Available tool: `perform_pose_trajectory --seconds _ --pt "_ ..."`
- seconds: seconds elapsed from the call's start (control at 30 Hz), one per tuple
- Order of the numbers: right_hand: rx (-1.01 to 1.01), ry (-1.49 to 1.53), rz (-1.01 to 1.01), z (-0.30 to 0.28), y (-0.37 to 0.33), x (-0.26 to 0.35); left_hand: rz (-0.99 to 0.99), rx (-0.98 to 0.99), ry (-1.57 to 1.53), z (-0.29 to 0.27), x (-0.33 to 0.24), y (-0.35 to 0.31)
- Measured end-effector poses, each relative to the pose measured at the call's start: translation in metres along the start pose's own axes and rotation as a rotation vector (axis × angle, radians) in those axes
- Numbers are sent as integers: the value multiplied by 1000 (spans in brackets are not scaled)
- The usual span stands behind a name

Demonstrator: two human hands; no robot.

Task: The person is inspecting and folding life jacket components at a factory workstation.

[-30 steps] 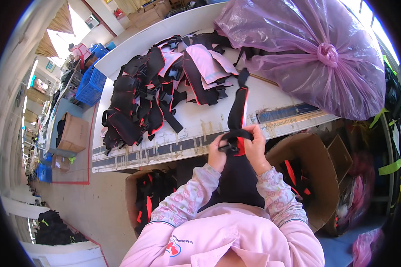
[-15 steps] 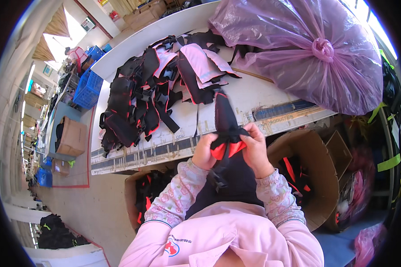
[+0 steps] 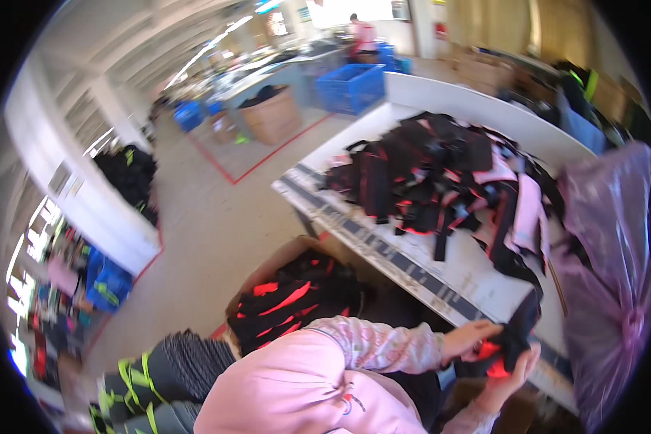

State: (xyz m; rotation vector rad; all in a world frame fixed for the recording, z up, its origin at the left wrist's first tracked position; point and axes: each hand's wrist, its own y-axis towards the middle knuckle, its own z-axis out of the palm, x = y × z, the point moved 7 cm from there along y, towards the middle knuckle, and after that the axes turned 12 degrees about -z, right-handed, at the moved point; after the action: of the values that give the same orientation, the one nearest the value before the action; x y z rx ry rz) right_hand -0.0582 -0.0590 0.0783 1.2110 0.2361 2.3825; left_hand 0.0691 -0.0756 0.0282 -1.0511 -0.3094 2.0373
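My left hand (image 3: 471, 340) and my right hand (image 3: 512, 376) are closed on one black padded strap piece (image 3: 525, 318) with a red-orange underside. They grip it from either side at the front edge of a white table (image 3: 459, 273). The far end of the piece rises past my fingers over the tabletop. Parts of both hands' fingers are hidden by the folded fabric. Beyond them on the table lies a heap of similar black pieces (image 3: 430, 166) with red edging, straps and some pink panels.
A large purple plastic bag (image 3: 615, 246) stands on the table at right. Below the table's front edge is a carton (image 3: 266, 266) of black and red pieces. Black bundles with yellow-green straps (image 3: 141, 383) lie at lower left. Farther off are a blue crate (image 3: 351, 88) and a person (image 3: 364, 37).
The view has swung to the left, so table, heap and bag now appear farther right. Both hands still hold the strap piece; the carton at my left shows more fully.
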Motion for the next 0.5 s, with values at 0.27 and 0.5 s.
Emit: perform_pose_trajectory --seconds 0.27,0.5 --pt "15 -125 -82 -29 7 -13 220 456 -403 16 -25 -14" --pt "-78 -156 -60 -91 11 -34 169 704 -306 47 -31 -37"
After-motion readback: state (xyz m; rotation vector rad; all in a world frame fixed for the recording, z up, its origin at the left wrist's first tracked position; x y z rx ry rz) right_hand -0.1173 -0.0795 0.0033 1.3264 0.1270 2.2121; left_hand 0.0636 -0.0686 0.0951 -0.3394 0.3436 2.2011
